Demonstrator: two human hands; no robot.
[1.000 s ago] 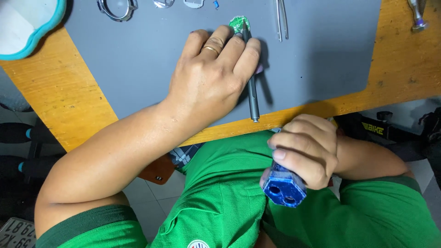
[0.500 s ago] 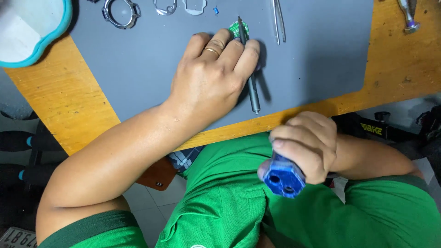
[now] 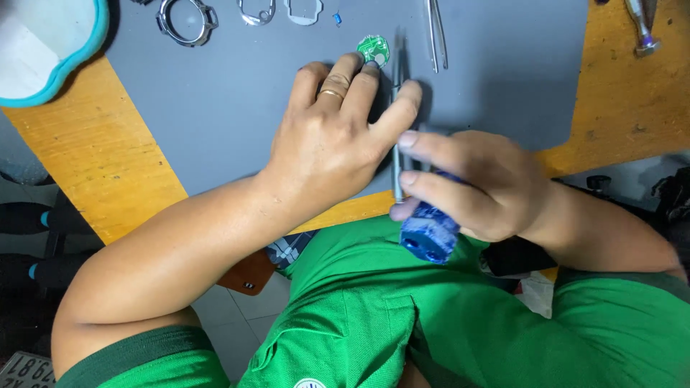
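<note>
Near the mat [image 3: 215, 108] edge, left hand [image 3: 334, 140] lies open, fingertips touching a green disc [image 3: 374, 49] at 12 o'clock; right hand [image 3: 478, 183] grips a blue tool [image 3: 429, 233].

My left hand [image 3: 327, 140] lies flat on the grey mat [image 3: 215, 108], fingertips touching a small green circuit board [image 3: 374, 49]. My right hand [image 3: 474, 183] grips a blue-handled screwdriver [image 3: 429, 233], its shaft [image 3: 397, 144] running between both hands. Tweezers [image 3: 435, 32] lie just beyond.
</note>
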